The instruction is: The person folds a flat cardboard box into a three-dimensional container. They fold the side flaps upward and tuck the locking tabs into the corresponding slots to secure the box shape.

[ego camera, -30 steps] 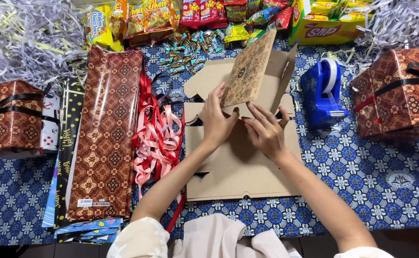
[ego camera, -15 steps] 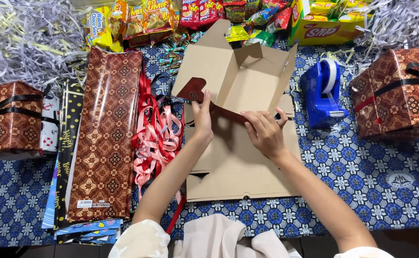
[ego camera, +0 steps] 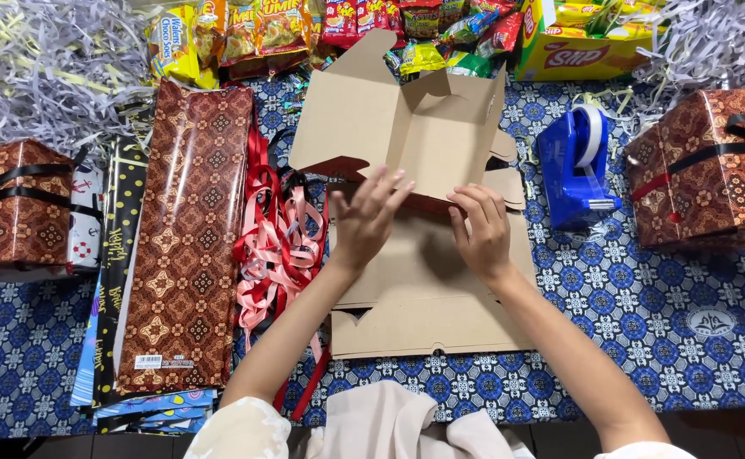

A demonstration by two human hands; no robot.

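Blue patterned tablecloth (ego camera: pixel 645 306); we fold cardboard box (ego camera: pixel 406 127), left hand (ego camera: pixel 368 221) spread, right hand (ego camera: pixel 479 229) curled, both pressing flap; next: firm crease

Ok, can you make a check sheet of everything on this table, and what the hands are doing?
Surface: table under a blue patterned cloth.
Job's things: flat brown cardboard box, half folded, its back panels standing up.
Clutter: roll of brown patterned wrap; red and pink ribbons; blue tape dispenser; wrapped boxes at left and right; snack packets at the back; shredded paper.
Grippers: left hand and right hand both open, fingers on the box's fold.
Cables: nothing seen.
Surroundings: white cloth at the near edge.
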